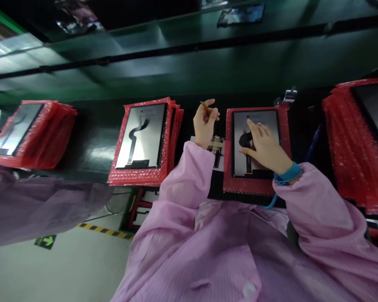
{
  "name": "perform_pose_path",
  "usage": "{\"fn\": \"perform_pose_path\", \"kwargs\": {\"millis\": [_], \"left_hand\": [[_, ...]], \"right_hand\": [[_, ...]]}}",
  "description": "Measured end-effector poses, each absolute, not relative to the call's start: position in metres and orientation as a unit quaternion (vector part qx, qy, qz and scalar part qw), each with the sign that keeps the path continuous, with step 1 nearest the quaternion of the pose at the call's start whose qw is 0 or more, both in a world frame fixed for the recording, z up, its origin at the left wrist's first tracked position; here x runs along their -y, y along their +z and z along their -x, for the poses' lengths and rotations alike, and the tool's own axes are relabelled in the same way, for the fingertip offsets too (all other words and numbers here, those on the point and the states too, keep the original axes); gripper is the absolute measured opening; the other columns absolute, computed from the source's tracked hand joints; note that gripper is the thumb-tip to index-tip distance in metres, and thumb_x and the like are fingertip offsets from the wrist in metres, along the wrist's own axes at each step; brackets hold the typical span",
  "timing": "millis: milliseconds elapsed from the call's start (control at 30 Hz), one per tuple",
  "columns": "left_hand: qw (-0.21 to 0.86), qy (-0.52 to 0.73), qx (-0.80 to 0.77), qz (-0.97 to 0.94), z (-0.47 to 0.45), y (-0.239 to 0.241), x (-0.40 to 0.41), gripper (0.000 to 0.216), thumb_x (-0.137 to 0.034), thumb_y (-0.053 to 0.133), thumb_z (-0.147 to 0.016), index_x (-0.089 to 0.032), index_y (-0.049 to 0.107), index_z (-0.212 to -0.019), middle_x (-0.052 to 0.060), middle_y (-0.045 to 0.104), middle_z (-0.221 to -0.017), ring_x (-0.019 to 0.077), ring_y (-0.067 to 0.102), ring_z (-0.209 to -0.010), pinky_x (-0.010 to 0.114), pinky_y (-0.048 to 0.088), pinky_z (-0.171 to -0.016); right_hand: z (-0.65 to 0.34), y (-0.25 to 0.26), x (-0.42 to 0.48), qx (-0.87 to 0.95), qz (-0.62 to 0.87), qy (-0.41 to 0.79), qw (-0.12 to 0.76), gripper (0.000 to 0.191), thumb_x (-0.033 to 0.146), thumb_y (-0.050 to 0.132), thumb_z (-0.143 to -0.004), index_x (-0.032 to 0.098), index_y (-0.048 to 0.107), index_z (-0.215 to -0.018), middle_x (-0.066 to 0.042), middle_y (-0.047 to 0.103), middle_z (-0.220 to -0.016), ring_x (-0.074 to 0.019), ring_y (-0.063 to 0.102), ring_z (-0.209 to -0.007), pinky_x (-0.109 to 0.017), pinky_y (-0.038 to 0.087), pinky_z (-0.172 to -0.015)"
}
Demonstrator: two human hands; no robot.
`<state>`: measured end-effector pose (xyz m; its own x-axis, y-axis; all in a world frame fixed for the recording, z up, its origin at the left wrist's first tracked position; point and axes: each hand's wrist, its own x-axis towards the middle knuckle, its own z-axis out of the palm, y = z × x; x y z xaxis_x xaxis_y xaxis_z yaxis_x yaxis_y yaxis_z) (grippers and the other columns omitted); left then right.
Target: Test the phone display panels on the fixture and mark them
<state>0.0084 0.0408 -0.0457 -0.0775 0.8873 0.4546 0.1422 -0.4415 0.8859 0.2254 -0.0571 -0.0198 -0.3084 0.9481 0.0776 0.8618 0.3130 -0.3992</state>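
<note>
My right hand (pixel 264 144) lies flat, fingers together, on a silver display panel (pixel 239 134) with a black flex cable, which rests on a red bubble-wrap sheet (pixel 229 184). A blue wrist strap (pixel 288 174) circles that wrist. My left hand (pixel 204 123) is raised just left of the panel, pinching a thin brown strip (pixel 205 107) between its fingertips. Below it, on the bench, lies a small white sheet with parts (pixel 217 149). Both sleeves are pink.
A stack of panels in red bubble wrap (pixel 145 142) sits to the left, another pile (pixel 355 142) at the right edge, a third (pixel 31 132) far left beside another person's purple sleeve (pixel 34 209). A dark green conveyor (pixel 189 71) runs behind.
</note>
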Motion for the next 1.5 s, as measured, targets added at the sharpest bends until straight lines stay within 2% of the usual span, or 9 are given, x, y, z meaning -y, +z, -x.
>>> {"fn": "perform_pose_path", "kwargs": {"millis": [167,267,400,500,633,733,867,1167,1500], "left_hand": [[0.302,0.571,-0.431,-0.63,-0.009,-0.04,-0.036,0.049,-0.069,0.037,-0.103,-0.026,0.059,-0.103,-0.001,0.059,-0.076,0.0114,0.058,-0.066,0.026,0.05,-0.064],[0.314,0.558,-0.411,-0.649,-0.011,-0.036,-0.031,0.052,-0.07,0.037,-0.102,-0.024,0.059,-0.092,0.0,0.059,-0.074,0.0119,0.059,-0.066,0.027,0.051,-0.066],[0.312,0.536,-0.391,-0.68,-0.013,-0.03,-0.024,0.048,-0.065,0.045,-0.103,-0.022,0.06,-0.088,0.002,0.066,-0.08,0.0143,0.066,-0.075,0.031,0.056,-0.075],[0.31,0.516,-0.379,-0.703,-0.014,-0.027,-0.021,0.037,-0.054,0.05,-0.105,-0.021,0.065,-0.095,0.001,0.066,-0.077,0.015,0.067,-0.074,0.032,0.056,-0.077],[0.311,0.483,-0.374,-0.728,-0.015,-0.025,-0.016,0.025,-0.04,0.054,-0.103,-0.021,0.064,-0.09,0.001,0.067,-0.081,0.0154,0.066,-0.074,0.032,0.055,-0.075],[0.298,0.439,-0.384,-0.756,-0.015,-0.021,-0.012,0.022,-0.031,0.052,-0.101,-0.021,0.06,-0.083,0.0,0.065,-0.078,0.0158,0.064,-0.074,0.033,0.053,-0.079],[0.25,0.391,-0.375,-0.802,-0.015,-0.016,-0.01,0.017,-0.026,0.054,-0.096,-0.022,0.063,-0.082,0.001,0.07,-0.083,0.0175,0.064,-0.081,0.037,0.049,-0.093],[0.232,0.319,-0.365,-0.844,-0.015,-0.014,-0.009,0.014,-0.023,0.058,-0.089,-0.021,0.07,-0.082,0.001,0.072,-0.078,0.0198,0.065,-0.084,0.043,0.044,-0.1],[0.228,0.285,-0.353,-0.862,-0.016,-0.011,-0.007,0.014,-0.023,0.055,-0.085,-0.021,0.064,-0.075,0.0,0.067,-0.074,0.0196,0.063,-0.081,0.044,0.043,-0.1]], "right_hand": [[-0.224,-0.022,0.053,0.783,0.531,0.193,0.261,0.081,0.039,0.073,-0.084,0.018,0.04,-0.155,-0.018,0.056,-0.145,-0.0377,0.051,-0.137,-0.063,0.04,-0.118],[-0.223,-0.025,0.052,0.764,0.514,0.236,0.312,0.083,0.048,0.073,-0.084,0.022,0.039,-0.155,-0.018,0.048,-0.151,-0.0339,0.056,-0.132,-0.057,0.05,-0.11],[-0.218,-0.026,0.053,0.745,0.546,0.214,0.317,0.089,0.06,0.049,-0.1,0.03,0.001,-0.169,-0.017,0.028,-0.167,-0.0293,0.055,-0.138,-0.048,0.056,-0.102],[-0.215,-0.023,0.054,0.728,0.552,0.247,0.324,0.074,0.059,0.022,-0.107,0.036,-0.016,-0.166,-0.013,0.028,-0.17,-0.0252,0.058,-0.138,-0.046,0.058,-0.099],[-0.212,-0.017,0.052,0.642,0.508,0.416,0.394,0.073,0.059,0.002,-0.105,0.026,0.036,-0.161,-0.013,0.057,-0.151,-0.0277,0.064,-0.13,-0.05,0.059,-0.099],[-0.21,-0.015,0.05,0.57,0.481,0.497,0.443,0.072,0.067,0.013,-0.104,0.022,0.068,-0.117,-0.013,0.066,-0.136,-0.0273,0.068,-0.12,-0.047,0.058,-0.101],[-0.211,-0.017,0.049,0.572,0.458,0.505,0.457,0.06,0.073,0.028,-0.1,0.022,0.056,-0.087,-0.01,0.069,-0.122,-0.0229,0.07,-0.102,-0.041,0.059,-0.091],[-0.218,-0.013,0.048,0.779,0.483,0.187,0.353,0.038,0.049,0.038,-0.103,0.023,0.058,-0.084,-0.01,0.069,-0.12,-0.0287,0.056,-0.119,-0.054,0.041,-0.112],[-0.218,-0.016,0.048,0.794,0.49,0.158,0.323,0.036,0.043,0.036,-0.103,0.023,0.06,-0.086,-0.011,0.067,-0.12,-0.029,0.055,-0.116,-0.053,0.041,-0.109]]}}
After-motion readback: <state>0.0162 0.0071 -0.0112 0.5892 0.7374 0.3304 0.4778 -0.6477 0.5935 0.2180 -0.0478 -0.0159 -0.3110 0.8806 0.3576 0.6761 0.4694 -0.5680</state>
